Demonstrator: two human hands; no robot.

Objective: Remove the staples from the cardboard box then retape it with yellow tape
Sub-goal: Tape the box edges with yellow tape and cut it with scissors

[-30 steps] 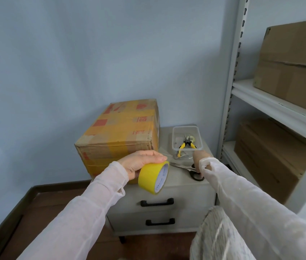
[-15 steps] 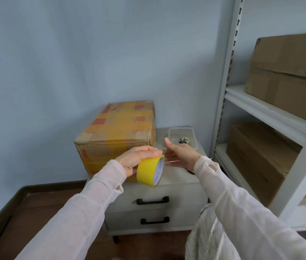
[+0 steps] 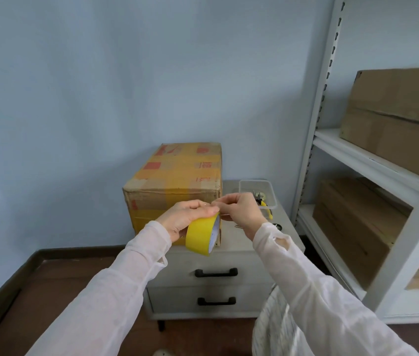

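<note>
Where the right side of the frame fills with a white shelving rack [image 3: 367,160], one plain brown box [image 3: 398,119] sits on its upper shelf and another [image 3: 357,227] on the shelf below. At lower centre a pale two-drawer cabinet [image 3: 229,258] stands against the blue wall, and its top serves as the surface. The cardboard box [image 3: 177,176] stands on the left part of that surface at the centre of the frame, its top and front striped with yellow tape and marked with red print.

Two arms in sheer white sleeves reach in from the bottom edge and meet just in front of the box. The left hand [image 3: 185,217] has its grip closed round the yellow tape roll [image 3: 199,233], held on edge with the core facing right. The right hand [image 3: 242,209] has its grip pinched at the roll's top rim, seemingly on the loose end, though that detail is too small to be sure.

Right of the hands, a clear plastic container [image 3: 254,181] sits at the back of the surface with yellow-handled pliers [image 3: 263,202] partly inside. Black scissor handles [image 3: 277,226] lie just below it.
</note>
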